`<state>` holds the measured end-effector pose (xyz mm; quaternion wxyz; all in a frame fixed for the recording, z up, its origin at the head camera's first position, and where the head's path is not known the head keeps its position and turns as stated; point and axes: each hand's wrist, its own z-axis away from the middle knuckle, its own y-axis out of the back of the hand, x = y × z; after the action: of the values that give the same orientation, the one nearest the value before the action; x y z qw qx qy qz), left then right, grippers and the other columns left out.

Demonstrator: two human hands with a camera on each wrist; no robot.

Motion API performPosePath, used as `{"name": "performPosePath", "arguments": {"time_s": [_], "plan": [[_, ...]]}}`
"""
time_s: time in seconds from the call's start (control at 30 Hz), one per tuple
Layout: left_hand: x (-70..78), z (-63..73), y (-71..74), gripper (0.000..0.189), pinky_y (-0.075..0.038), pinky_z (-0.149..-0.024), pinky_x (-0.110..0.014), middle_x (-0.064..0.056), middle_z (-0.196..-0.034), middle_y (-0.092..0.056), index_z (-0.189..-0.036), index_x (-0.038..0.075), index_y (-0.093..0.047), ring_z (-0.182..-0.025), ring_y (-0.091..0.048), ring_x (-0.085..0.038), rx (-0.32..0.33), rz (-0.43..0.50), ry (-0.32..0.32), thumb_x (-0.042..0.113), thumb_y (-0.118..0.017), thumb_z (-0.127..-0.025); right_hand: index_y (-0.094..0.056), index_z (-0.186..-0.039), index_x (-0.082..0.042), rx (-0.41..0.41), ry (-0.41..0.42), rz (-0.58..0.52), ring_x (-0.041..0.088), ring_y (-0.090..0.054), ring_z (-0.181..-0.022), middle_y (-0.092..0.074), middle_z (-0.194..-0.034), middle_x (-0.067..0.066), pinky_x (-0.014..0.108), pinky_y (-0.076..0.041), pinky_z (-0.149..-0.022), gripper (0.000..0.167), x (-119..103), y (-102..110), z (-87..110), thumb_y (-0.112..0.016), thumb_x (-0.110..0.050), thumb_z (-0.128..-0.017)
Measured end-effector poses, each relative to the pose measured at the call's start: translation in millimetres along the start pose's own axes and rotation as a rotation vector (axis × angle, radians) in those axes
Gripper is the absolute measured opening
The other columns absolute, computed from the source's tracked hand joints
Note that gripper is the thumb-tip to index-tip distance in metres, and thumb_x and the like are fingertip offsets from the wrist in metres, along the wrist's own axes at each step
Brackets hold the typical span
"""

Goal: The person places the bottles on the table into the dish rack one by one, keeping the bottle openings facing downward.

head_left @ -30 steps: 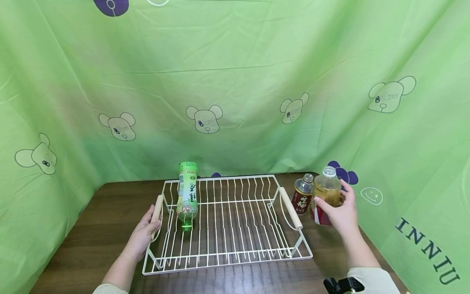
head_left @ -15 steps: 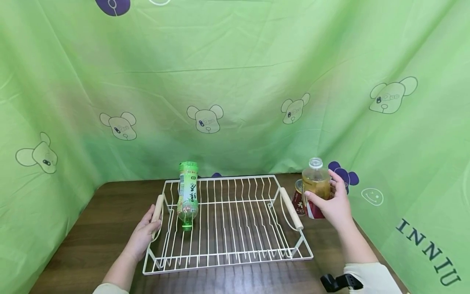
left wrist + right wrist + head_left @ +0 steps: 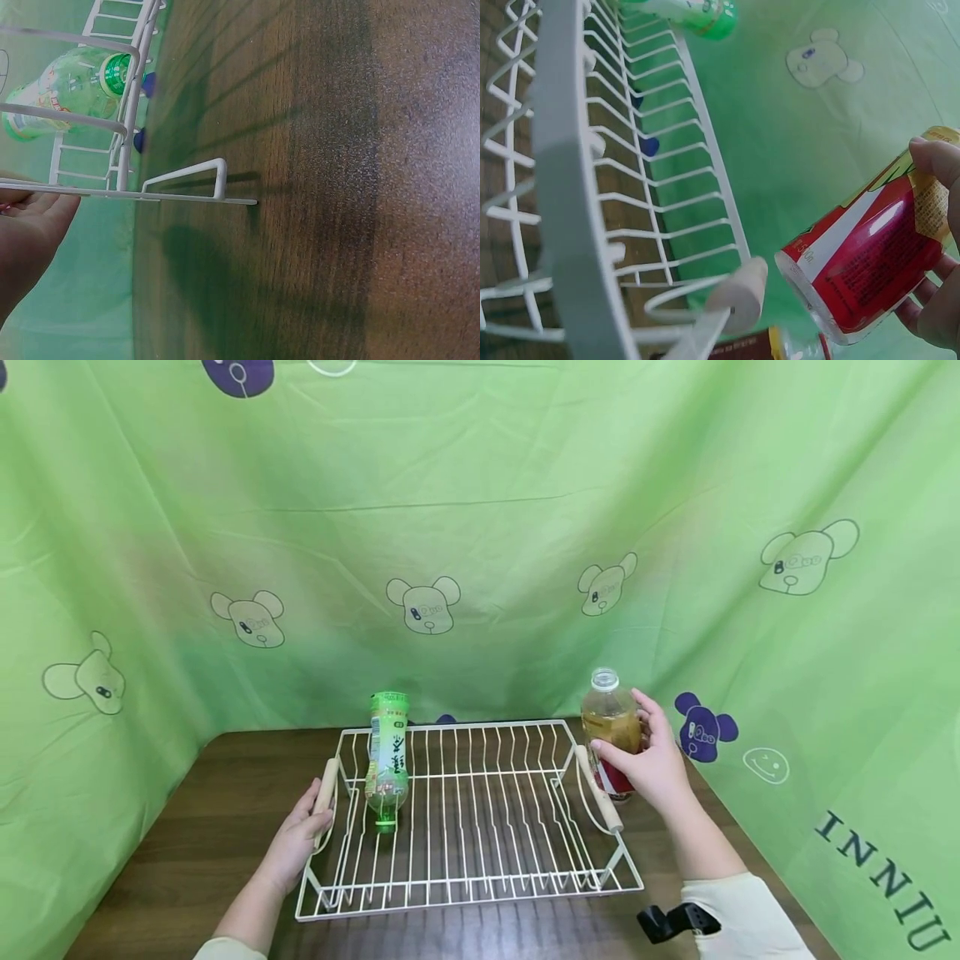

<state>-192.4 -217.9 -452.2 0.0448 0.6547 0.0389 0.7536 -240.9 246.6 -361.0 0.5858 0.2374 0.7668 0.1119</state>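
green bottle (image 3: 81, 81) in white rack (image 3: 180, 197); fingers (image 3: 61, 214) at rack's side.

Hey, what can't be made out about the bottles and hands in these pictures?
Held bottle: right wrist view, its neck is cut off by the right edge.
Its fine print: right wrist view, too small and blurred to read.
Small bottle: head view, hidden behind the held bottle; right wrist view, cut off by the bottom edge.
Left hand: left wrist view, partly cut off by the left edge.
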Motion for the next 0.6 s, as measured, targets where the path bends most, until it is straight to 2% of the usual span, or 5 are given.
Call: {"name": "performPosePath", "arguments": {"time_s": [0.17,0.37,0.47,0.57,0.6], "plan": [[0.3,0.5,0.1,0.069,-0.031,-0.086,-0.001,-0.030,-0.157,-0.023,-0.157,0.005,0.001,-0.096,-0.039,0.024,0.004,-0.006,0.003,0.007,-0.038,-0.100,-0.017,-0.157,-0.017,-0.050,0.005,0.001,0.043,-0.045,-0.122,-0.037,-0.145,0.027,0.060,-0.040,-0.100,0.096,-10,-11,-3.7,-0.077,-0.019,-0.083],[0.2,0.1,0.3,0.070,-0.029,-0.087,-0.002,-0.028,-0.158,-0.022,-0.157,0.006,0.001,-0.102,-0.039,0.022,0.006,-0.025,0.014,0.009,-0.039,-0.100,-0.019,-0.157,-0.019,-0.115,0.019,-0.026,0.042,-0.049,-0.121,-0.038,-0.145,0.026,0.056,-0.044,-0.098,0.095,-18,-30,-6.9,-0.078,-0.017,-0.083],[0.8,-0.4,0.0,0.070,-0.027,-0.091,-0.006,-0.026,-0.161,-0.016,-0.157,0.005,0.001,-0.128,-0.038,0.000,0.001,-0.029,0.013,0.008,-0.039,-0.100,-0.023,-0.156,-0.020,-0.139,0.023,-0.032,0.041,-0.049,-0.122,-0.039,-0.141,0.025,0.055,-0.044,-0.099,0.093,-19,-41,-7.2,-0.079,-0.016,-0.082],[1.7,-1.0,-0.4,0.071,-0.024,-0.099,-0.016,-0.023,-0.163,-0.004,-0.156,0.003,0.003,-0.145,-0.018,-0.028,-0.011,-0.023,0.001,0.007,-0.039,-0.099,-0.027,-0.155,-0.020,-0.159,0.020,-0.016,0.039,-0.050,-0.122,-0.040,-0.138,0.023,0.054,-0.044,-0.099,0.091,-20,-52,-7.2,-0.080,-0.017,-0.081],[2.1,-1.2,-0.4,0.071,-0.023,-0.101,-0.019,-0.022,-0.164,0.000,-0.156,0.003,0.003,-0.147,-0.011,-0.033,-0.015,-0.021,0.000,0.007,-0.039,-0.099,-0.028,-0.155,-0.020,-0.167,0.023,-0.013,0.039,-0.050,-0.122,-0.040,-0.137,0.023,0.054,-0.045,-0.099,0.091,-20,-55,-7.2,-0.080,-0.017,-0.080]]}}
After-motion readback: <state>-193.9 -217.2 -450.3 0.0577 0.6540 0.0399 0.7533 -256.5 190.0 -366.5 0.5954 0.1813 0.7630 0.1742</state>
